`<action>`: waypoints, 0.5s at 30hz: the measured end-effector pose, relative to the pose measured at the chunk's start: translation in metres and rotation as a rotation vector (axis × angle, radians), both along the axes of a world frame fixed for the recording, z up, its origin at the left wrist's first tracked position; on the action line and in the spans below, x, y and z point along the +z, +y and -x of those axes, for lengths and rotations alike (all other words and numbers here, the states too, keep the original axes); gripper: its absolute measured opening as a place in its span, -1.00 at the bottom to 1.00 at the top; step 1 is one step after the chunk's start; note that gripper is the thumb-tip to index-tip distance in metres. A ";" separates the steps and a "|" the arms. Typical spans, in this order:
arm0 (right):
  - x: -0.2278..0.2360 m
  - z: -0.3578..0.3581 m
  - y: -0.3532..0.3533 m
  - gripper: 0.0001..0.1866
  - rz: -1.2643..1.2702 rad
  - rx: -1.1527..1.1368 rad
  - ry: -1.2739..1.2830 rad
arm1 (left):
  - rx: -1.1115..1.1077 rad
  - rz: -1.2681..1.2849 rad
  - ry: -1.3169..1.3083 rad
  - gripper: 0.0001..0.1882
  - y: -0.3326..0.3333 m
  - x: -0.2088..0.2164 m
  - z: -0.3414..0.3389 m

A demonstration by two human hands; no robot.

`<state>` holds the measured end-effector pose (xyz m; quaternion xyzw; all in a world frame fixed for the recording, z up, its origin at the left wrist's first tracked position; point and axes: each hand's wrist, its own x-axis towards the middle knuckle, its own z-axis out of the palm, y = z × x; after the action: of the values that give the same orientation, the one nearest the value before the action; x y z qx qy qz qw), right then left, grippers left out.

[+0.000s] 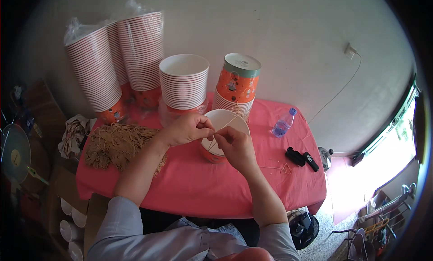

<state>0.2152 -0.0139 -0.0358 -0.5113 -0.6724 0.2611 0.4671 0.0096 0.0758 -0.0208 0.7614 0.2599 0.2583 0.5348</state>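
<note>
Over the table's middle, my left hand [191, 127] and my right hand [236, 146] meet with fingertips pinched together on a thin tan cord [231, 122]. The cord runs across the mouth of an orange paper bucket [214, 159] with a white inside, which stands upright beneath my hands. My fingers hide where the cord ends meet. Left of my left forearm lies a pile of similar tan cords [118, 146]. Just behind the bucket, an upside-down orange and green bucket [237, 86] sits over a short stack of buckets [232, 108] with more cord at its side.
Tall plastic-wrapped bucket stacks [94, 69] and a nested stack [184, 87] stand at the back left. A clear bottle [283, 125], two small black objects [303, 159] and a loose cord [285, 169] lie to the right on the red tablecloth [198, 189].
</note>
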 end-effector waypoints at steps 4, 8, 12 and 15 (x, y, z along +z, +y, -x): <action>-0.006 0.003 0.002 -0.84 -0.062 -0.090 -0.038 | 0.059 -0.064 0.008 -0.82 -0.003 0.001 -0.001; -0.008 0.007 0.001 -0.85 -0.152 -0.133 -0.043 | 0.074 -0.116 0.012 -0.83 -0.005 0.001 -0.002; -0.013 0.011 0.000 -0.88 -0.209 -0.154 -0.025 | 0.109 -0.219 0.048 -0.85 -0.010 0.005 -0.004; -0.012 0.015 0.000 -0.89 -0.218 -0.158 0.017 | 0.141 -0.274 0.066 -0.84 -0.013 0.006 -0.003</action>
<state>0.2002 -0.0136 -0.0479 -0.5068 -0.6504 0.1532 0.5447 0.0124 0.0624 -0.0147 0.8151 0.2925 0.3032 0.3977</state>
